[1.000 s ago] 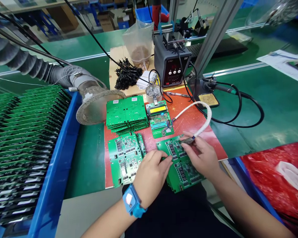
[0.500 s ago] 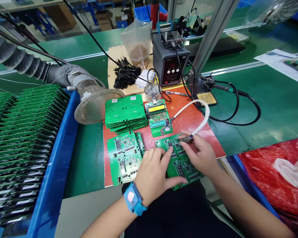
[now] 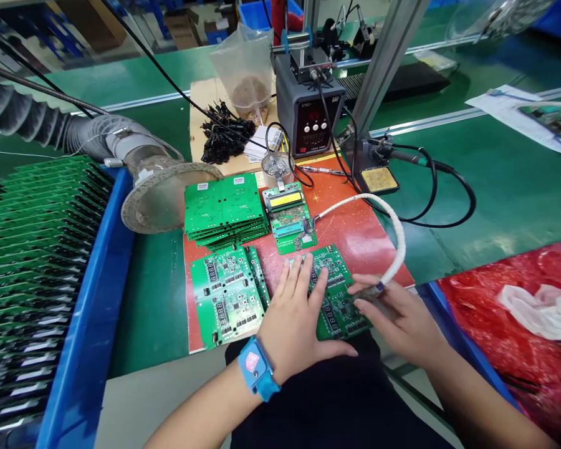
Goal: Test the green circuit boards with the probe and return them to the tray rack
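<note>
My left hand [image 3: 297,318], with a blue strap on its wrist, lies spread over the left part of a green circuit board [image 3: 343,308]. In my right hand [image 3: 397,315] is the end of a white sleeved cable [image 3: 397,234], pinched just beyond the board's right edge. The cable runs back to a board with a yellow display [image 3: 287,218]. Left of my left hand lie boards with digit displays [image 3: 229,296], and behind them a stack of green boards [image 3: 222,209].
A blue bin of upright boards [image 3: 93,274] stands left, near a fume extractor hood [image 3: 161,196]. Behind are a soldering station [image 3: 311,115], black cables [image 3: 224,134] and an iron stand [image 3: 378,179]. A bin with red plastic [image 3: 490,312] is at right.
My right hand has moved right and toward me with the cable end, off the board's upper part. My left hand's fingers have spread and stretched forward over the board. The view has shifted slightly.
</note>
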Motion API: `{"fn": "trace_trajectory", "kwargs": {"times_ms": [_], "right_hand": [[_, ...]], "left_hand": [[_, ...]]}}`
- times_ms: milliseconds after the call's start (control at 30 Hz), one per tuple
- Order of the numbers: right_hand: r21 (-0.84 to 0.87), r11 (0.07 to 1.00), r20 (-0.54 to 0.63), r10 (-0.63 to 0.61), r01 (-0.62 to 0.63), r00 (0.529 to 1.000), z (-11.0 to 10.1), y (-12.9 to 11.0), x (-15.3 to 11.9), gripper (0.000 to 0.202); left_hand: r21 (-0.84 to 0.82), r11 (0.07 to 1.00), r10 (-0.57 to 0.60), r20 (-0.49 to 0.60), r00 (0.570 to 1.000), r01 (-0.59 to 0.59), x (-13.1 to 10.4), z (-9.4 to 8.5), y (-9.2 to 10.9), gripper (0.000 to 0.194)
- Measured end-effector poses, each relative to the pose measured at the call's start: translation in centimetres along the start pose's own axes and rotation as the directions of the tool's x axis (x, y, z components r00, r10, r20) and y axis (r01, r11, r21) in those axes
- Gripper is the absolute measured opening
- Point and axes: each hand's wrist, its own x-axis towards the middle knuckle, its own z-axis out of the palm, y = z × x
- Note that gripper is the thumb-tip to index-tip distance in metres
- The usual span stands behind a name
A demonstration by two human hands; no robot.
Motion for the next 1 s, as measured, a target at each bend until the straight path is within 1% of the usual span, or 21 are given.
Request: {"fn": "trace_trajectory", "kwargs": {"times_ms": [200, 367, 567, 667, 800, 1000], "right_hand": [[-0.059, 0.998, -0.010, -0.032, 0.032, 0.999, 0.2, -0.1, 0.0, 0.034], [-0.089, 0.995, -0.029, -0.052, 0.049, 0.998, 0.2, -0.1, -0.3, 0.032], [-0.198, 0.974, -0.016, -0.119, 0.113, 0.993, 0.4, -0.6, -0.1, 0.029], [-0.224, 0.965, -0.020, -0.142, 0.134, 0.990, 0.4, -0.9, 0.1, 0.029], [-0.234, 0.963, -0.044, -0.150, 0.136, 0.988, 0.6, -0.9, 0.4, 0.033], [-0.270, 0.946, -0.109, -0.215, 0.179, 0.970, 1.1, -0.8, 0.7, 0.034]], "left_hand": [[-0.002, 1.000, -0.018, 0.024, 1.000, 0.018, 0.2, -0.4, 0.2, 0.113], [-0.003, 0.999, -0.037, 0.022, 0.999, 0.037, 0.2, -0.2, 0.3, 0.111], [0.000, 0.999, -0.042, 0.032, 0.999, 0.042, 0.3, -0.3, 0.4, 0.107], [-0.003, 0.999, -0.048, 0.035, 0.998, 0.048, 0.4, -0.2, 0.4, 0.107], [-0.022, 0.998, -0.064, 0.029, 0.998, 0.064, 0.3, 0.0, 0.4, 0.106], [-0.048, 0.996, -0.072, 0.019, 0.997, 0.073, 0.3, 0.0, 0.4, 0.106]]}}
